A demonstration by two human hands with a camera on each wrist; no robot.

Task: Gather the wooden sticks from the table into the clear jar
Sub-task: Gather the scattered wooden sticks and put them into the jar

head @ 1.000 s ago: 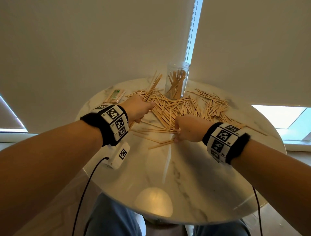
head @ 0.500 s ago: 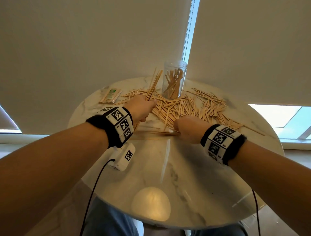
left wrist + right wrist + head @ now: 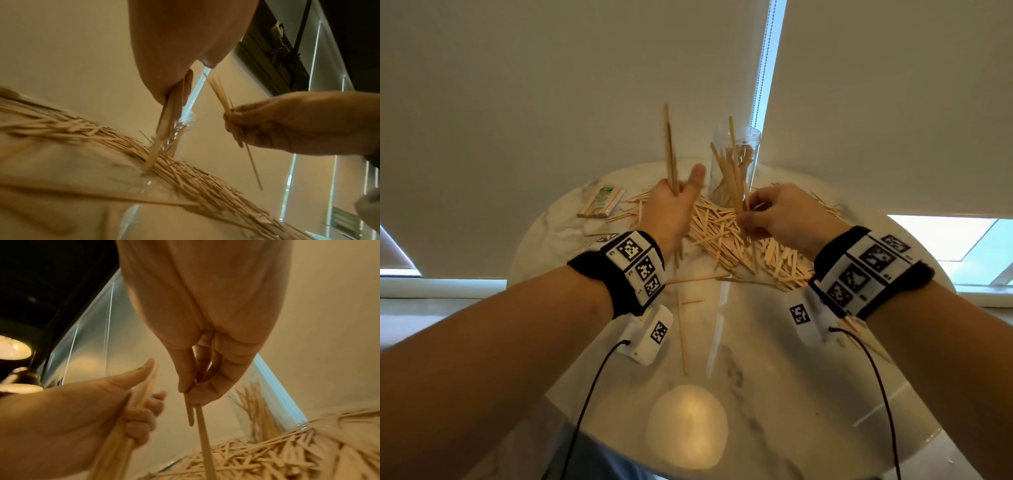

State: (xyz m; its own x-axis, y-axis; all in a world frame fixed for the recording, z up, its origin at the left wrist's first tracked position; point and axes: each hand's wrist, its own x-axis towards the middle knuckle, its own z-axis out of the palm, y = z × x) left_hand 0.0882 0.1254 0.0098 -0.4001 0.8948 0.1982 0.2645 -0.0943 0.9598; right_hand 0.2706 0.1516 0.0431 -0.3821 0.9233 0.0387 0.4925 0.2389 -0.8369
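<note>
The clear jar (image 3: 736, 161) stands at the table's far edge with several wooden sticks inside. In front of it spreads a pile of sticks (image 3: 726, 236). My left hand (image 3: 674, 209) is raised left of the jar and grips an upright bundle of long sticks (image 3: 670, 154), thumb pointing up. My right hand (image 3: 777, 216) is lifted over the pile and pinches a fan of sticks (image 3: 732, 174) in front of the jar. From the right wrist camera, the fingertips (image 3: 193, 389) pinch flat sticks hanging downward. The jar (image 3: 180, 126) also appears in the left wrist view behind the held sticks.
The round marble table (image 3: 774, 377) carries a wrapped packet of sticks (image 3: 602, 202) at its far left. A few loose long sticks (image 3: 682, 329) lie on the near side of the pile. Roller blinds fill the background, and cables hang from both wristbands.
Both hands have lifted off the table. The left hand turned its bundle upright, and the right hand, which was down on the pile, now holds up a bunch of sticks.
</note>
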